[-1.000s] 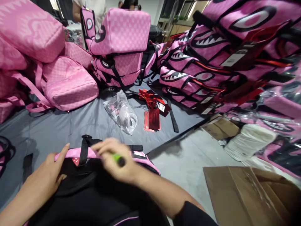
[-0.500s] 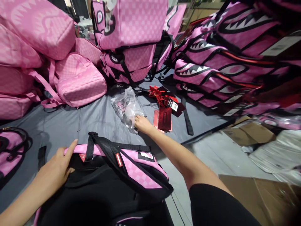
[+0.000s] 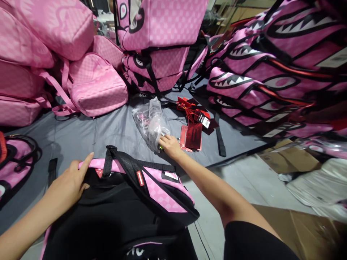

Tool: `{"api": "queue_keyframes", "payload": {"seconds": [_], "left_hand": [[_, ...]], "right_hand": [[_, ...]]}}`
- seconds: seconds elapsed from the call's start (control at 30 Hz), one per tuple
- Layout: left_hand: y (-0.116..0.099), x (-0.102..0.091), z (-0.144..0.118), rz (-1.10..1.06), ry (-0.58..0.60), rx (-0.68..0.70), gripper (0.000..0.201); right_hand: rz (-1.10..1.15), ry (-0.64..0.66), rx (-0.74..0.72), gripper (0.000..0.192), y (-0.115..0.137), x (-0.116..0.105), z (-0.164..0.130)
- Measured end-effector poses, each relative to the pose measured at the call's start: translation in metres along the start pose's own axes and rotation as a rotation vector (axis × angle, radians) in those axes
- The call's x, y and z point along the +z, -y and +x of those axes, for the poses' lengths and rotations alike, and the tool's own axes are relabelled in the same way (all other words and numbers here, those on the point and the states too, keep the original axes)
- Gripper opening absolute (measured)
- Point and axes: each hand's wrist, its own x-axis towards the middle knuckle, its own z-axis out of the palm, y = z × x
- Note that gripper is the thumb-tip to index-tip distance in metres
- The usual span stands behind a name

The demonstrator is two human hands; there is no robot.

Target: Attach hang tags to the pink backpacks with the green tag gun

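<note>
An open pink-and-black backpack lies in front of me, its dark inside facing up. My left hand grips its pink upper edge, thumb inside and fingers over the rim. On the grey-covered table, my right hand is at the mouth of a clear plastic bag, fingers pinched together. Small yellow-green bits show by the fingertips, too small to name. The bag holds small items blurred by the plastic. Just right of that hand lie red hang tags with red strings.
Plain pink backpacks are piled at the left. Stacked pink backpacks stand at the back, and shark-mouth ones at the right. Another pink bag lies at the left edge. Cardboard is on the floor beyond the table edge.
My right hand has drawn back slightly from the plastic bag, and yellow-green bits now show at its fingertips. My left hand keeps its hold on the backpack. The view has shifted a little.
</note>
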Motion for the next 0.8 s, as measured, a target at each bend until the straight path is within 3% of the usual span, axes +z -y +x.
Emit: {"api": "queue_keyframes", "payload": {"seconds": [0.17,0.33,0.4,0.5,0.63,0.73,0.8], "left_hand": [[-0.004,-0.005,0.0,0.061,0.042,0.003,0.079],[-0.009,-0.013,0.0,0.053,0.069,-0.013,0.084],[-0.011,-0.015,0.0,0.046,0.06,-0.002,0.084],[-0.013,-0.016,-0.001,0.04,0.044,0.005,0.086],[-0.018,-0.018,-0.005,0.009,0.016,0.001,0.088],[-0.021,-0.02,-0.009,-0.029,-0.01,0.01,0.09],[-0.021,-0.021,-0.012,-0.041,-0.02,0.005,0.092]], "right_hand": [[0.135,-0.062,0.017,0.02,-0.002,-0.011,-0.01],[0.26,-0.372,0.377,0.025,0.002,-0.05,-0.028],[0.595,-0.431,0.559,0.026,0.019,-0.073,-0.032],[1.21,-0.278,0.662,0.04,0.066,-0.109,-0.032],[1.315,-0.078,0.451,0.03,0.135,-0.136,-0.028],[1.153,-0.025,0.155,0.015,0.172,-0.133,-0.02],[0.932,-0.088,-0.027,0.02,0.191,-0.124,-0.013]]}}
